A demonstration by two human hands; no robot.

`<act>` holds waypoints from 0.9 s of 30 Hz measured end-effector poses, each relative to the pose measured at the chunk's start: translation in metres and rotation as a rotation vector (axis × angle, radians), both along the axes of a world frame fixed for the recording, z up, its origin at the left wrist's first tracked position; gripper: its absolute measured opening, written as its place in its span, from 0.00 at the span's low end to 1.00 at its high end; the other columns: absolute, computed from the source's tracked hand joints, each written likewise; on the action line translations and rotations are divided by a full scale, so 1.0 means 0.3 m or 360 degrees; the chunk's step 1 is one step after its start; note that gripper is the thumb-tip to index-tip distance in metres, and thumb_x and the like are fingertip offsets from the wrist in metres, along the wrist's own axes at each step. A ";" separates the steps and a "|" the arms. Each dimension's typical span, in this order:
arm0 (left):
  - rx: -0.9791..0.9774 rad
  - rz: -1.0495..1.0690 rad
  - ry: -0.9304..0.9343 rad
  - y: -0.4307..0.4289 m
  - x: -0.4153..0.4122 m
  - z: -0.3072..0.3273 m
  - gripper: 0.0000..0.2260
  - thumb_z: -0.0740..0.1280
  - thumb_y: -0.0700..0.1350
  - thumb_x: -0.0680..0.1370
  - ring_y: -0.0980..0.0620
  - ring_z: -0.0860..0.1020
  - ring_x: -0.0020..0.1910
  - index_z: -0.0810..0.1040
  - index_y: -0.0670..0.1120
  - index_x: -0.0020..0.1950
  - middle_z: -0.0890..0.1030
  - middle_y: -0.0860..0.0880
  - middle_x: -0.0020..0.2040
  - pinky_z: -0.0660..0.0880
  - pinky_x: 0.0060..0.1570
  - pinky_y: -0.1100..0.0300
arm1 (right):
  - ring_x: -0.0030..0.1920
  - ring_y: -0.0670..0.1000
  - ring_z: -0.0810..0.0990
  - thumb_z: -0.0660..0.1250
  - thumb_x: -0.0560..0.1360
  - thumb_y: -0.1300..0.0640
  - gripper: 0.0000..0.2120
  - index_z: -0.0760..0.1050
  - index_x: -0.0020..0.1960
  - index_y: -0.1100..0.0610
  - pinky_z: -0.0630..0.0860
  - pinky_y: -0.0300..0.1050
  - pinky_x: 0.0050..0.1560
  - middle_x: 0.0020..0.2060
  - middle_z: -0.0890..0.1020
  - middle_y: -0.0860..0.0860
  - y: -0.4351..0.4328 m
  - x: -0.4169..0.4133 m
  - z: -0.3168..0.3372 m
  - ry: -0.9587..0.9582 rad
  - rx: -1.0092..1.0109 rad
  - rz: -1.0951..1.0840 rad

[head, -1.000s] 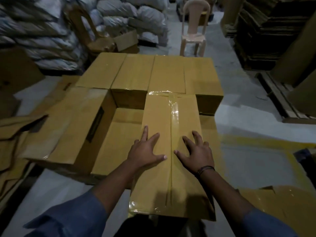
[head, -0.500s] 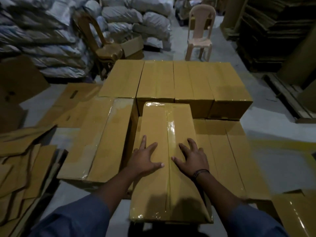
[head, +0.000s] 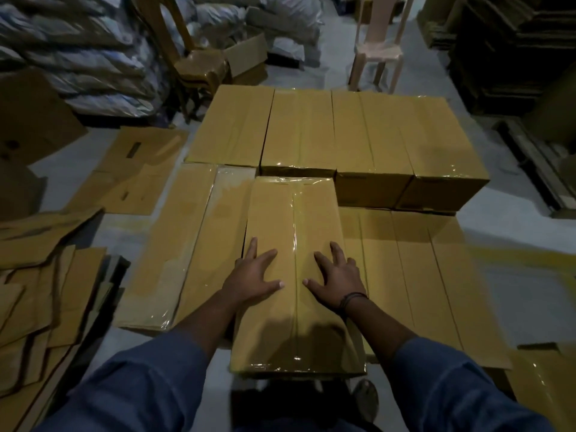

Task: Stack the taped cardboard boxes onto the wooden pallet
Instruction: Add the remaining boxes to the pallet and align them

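Two splayed hands, left [head: 253, 277] and right [head: 335, 277], flat atop unlabelled taped box [head: 296, 219], grasping nothing.

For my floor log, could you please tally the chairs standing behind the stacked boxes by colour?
Brown chair: 1
Pale pink plastic chair: 1
Total: 2

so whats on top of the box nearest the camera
Both hands lie flat on its taped lid: left hand left of the tape seam, right hand right of it. Nothing else rests on the box; what's beneath it is hidden.
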State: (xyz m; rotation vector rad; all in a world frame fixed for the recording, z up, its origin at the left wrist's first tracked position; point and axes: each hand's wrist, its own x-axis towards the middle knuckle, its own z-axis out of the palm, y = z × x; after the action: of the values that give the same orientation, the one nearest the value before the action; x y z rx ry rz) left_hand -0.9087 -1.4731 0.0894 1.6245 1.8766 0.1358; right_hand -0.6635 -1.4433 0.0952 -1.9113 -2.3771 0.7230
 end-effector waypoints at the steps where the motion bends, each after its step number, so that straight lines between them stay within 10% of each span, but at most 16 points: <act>1: -0.0010 0.0017 -0.0004 0.006 -0.003 -0.006 0.42 0.75 0.64 0.72 0.32 0.54 0.80 0.58 0.62 0.82 0.37 0.53 0.84 0.66 0.73 0.38 | 0.70 0.60 0.63 0.63 0.72 0.29 0.38 0.57 0.78 0.39 0.68 0.59 0.71 0.81 0.46 0.45 0.013 -0.005 -0.010 0.0006 -0.0043 0.0010; 13: -0.0132 -0.0321 0.0361 -0.063 -0.015 -0.079 0.35 0.69 0.56 0.80 0.33 0.39 0.81 0.56 0.59 0.83 0.41 0.46 0.85 0.50 0.79 0.36 | 0.80 0.66 0.43 0.68 0.78 0.46 0.32 0.58 0.78 0.42 0.63 0.65 0.75 0.81 0.38 0.47 0.010 -0.048 -0.123 -0.0041 -0.0370 0.0061; 27: -0.0298 -0.0707 0.0577 -0.343 -0.101 -0.069 0.55 0.74 0.69 0.69 0.29 0.34 0.79 0.42 0.60 0.84 0.30 0.46 0.82 0.44 0.78 0.35 | 0.79 0.64 0.34 0.66 0.69 0.27 0.49 0.48 0.81 0.44 0.60 0.71 0.72 0.81 0.35 0.51 -0.337 -0.031 -0.131 -0.0402 -0.0255 0.0423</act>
State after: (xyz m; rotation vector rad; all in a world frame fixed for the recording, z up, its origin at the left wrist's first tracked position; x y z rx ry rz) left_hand -0.9390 -1.5762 0.0687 1.9803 1.6610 -0.5380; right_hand -0.6727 -1.5445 0.0559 -1.8626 -2.8497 0.7438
